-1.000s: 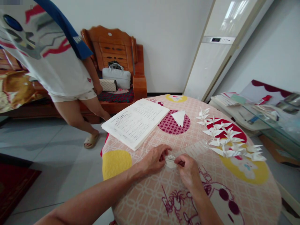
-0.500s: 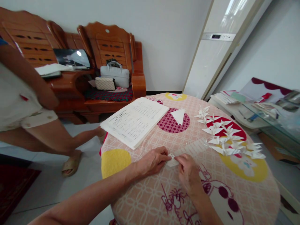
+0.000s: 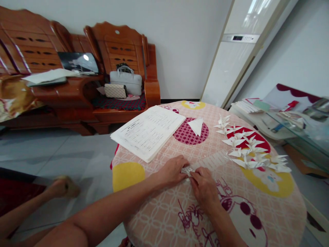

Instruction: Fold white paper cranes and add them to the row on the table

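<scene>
Paper [image 3: 188,170] on table [image 3: 156,216], between hands – left hand [image 3: 175,169] grasping one side, right hand [image 3: 204,185] pinching other; folds mostly behind fingers, shape hard to tell – clear strip [image 3: 214,161] just beyond, cranes [image 3: 235,141] to right, sheet stack [image 3: 149,132] and triangles [image 3: 196,126] farther back

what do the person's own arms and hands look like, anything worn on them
The left hand and right hand are bare human hands without gloves. The left forearm and right forearm show no sleeves, and no watch or bracelet is visible at either wrist. Small details such as nails are too blurred to tell.
</scene>
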Demonstrator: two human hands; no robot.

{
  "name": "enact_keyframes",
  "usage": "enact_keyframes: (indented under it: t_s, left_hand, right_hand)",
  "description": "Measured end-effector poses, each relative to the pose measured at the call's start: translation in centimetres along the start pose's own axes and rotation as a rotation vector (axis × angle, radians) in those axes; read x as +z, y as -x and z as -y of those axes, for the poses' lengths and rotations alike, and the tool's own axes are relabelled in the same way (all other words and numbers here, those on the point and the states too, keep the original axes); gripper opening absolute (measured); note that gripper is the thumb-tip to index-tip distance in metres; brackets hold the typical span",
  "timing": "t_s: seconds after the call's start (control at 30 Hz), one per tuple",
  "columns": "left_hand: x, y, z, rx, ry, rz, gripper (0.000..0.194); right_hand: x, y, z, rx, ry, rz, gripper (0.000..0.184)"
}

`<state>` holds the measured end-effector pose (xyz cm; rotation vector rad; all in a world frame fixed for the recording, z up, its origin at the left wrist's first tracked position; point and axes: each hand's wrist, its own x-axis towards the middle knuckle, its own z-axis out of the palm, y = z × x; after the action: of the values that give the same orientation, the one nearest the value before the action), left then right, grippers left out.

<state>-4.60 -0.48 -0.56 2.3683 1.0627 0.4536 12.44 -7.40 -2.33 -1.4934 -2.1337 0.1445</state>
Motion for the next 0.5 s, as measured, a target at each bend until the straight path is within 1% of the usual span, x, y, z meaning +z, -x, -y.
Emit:
enact_keyframes:
  t_s: [0.1,0.17,0.23,0.33,0.43,0.5]
  left_hand:
    - [0.3,-0.9,0.3,-0.044,0.052,0.006,0.029]
    - [0.2,-1.3,0.5,-0.076,0.094,0.028,0.032]
    - [0.0,-1.4,0.5,-0.106,0.109,0.054,0.03]
    - [-0.2,-1.3,0.3,-0.121,0.045,0.053,0.023]
    - [-0.2,-1.1,0.2,-0.093,-0.044,0.026,0.02]
    - [-0.2,-0.9,0.2,-0.075,-0.048,0.018,0.018]
  right_hand:
    - [0.1,0.0,-0.1,0.018,-0.051,-0.044,0.015]
    - [0.0,0.0,-0.1,0.023,-0.068,-0.042,0.014]
    - [-0.1,0.0,0.0,0.027,-0.07,-0.031,0.014]
    - [-0.1,0.0,0.0,0.031,-0.07,-0.027,0.015]
    - [-0.1,0.0,-0.1,0.037,-0.095,-0.049,0.015]
    - [-0.2,0.0,-0.1,0.047,-0.112,-0.069,0.016]
